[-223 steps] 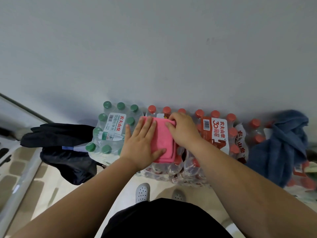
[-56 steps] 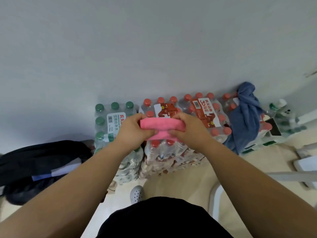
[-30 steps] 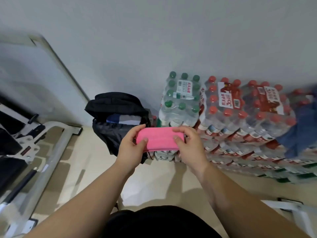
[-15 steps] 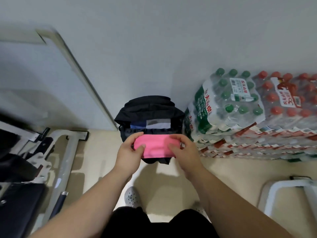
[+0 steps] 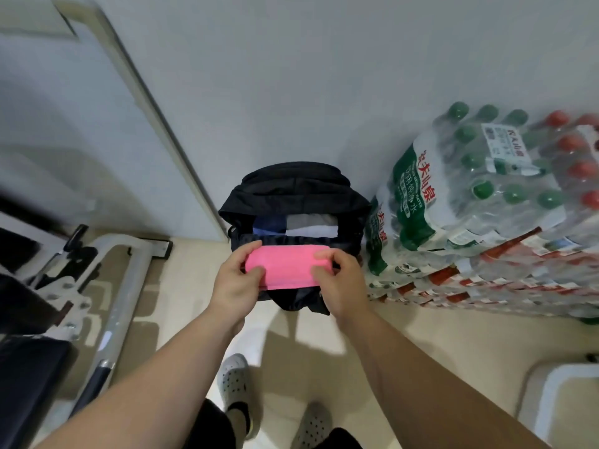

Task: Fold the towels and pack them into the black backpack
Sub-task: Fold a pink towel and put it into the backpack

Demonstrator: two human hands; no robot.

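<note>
Swinging away from the water bottle packs (image 5: 470, 202) and bringing the folded pink towel (image 5: 287, 266) over the black backpack (image 5: 291, 189), just above its open mouth. Pinching one end with the left hand (image 5: 235, 286), the other with the right hand (image 5: 340, 286). Looking ready for dropping in beside folded cloth (image 5: 311, 225) already inside.

Both our arms extend forward, forearms bare and converging. Left hand (image 5: 235, 280) and right hand (image 5: 340, 283) sit level, each pinching one end of the pink towel (image 5: 287, 265).
</note>
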